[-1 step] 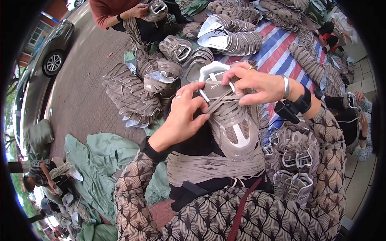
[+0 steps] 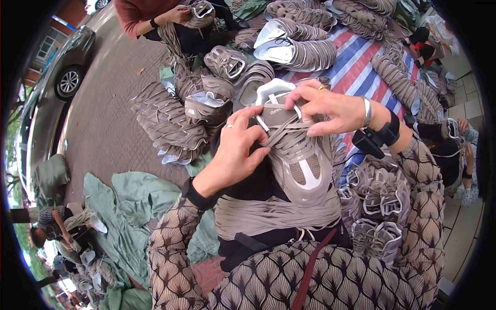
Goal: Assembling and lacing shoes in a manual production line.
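On my lap sits a taupe sneaker upper (image 2: 306, 178) with grey mesh, its toe toward me and its white-lined collar away from me. Flat taupe shoelaces (image 2: 289, 135) cross over its eyelets. My left hand (image 2: 238, 150) is bent round the lace at the collar's left side, index fingertip against the tongue (image 2: 275, 113). Across from it, my right hand (image 2: 333, 109) curls over the right collar edge, with lace between its thumb and fingers. A bundle of loose taupe laces (image 2: 276, 216) lies over my lap, just below the toe.
Stacked uppers (image 2: 170, 121) lie ahead on the left, more (image 2: 310, 54) on a striped sheet (image 2: 354, 67). Laced uppers (image 2: 380, 201) sit beside my right arm. Green cloth (image 2: 129, 206) covers ground at left. A co-worker (image 2: 137, 18) handles an upper ahead; a car (image 2: 67, 77) stands far left.
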Action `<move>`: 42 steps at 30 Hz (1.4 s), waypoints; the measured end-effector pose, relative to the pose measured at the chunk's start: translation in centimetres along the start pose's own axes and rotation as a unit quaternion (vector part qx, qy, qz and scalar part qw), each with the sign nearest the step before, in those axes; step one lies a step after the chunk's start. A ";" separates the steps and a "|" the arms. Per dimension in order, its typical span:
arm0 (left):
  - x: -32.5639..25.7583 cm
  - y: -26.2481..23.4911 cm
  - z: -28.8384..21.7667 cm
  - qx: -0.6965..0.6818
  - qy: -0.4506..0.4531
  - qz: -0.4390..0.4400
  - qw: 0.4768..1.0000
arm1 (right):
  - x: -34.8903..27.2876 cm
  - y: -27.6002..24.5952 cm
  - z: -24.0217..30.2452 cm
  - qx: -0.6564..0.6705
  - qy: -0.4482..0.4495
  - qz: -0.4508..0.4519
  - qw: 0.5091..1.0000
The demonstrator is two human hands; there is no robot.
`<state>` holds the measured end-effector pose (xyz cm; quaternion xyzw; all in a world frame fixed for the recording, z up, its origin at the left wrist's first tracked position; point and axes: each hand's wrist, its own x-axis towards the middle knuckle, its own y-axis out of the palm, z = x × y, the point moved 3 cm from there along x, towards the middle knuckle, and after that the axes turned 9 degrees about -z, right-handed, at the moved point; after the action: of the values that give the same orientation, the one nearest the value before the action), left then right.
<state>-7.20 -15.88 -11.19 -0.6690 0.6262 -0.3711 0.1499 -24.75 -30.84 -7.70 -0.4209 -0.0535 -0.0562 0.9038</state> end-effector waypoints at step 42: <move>-4.3 6.8 -7.3 0.103 0.123 0.117 0.980 | -4.8 12.8 -5.0 0.815 0.186 -0.415 0.358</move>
<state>-16.93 -11.06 -12.08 -0.5210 0.6723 -0.4934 0.1820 -27.40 -26.28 -21.25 0.6189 -0.0714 -0.4303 0.6533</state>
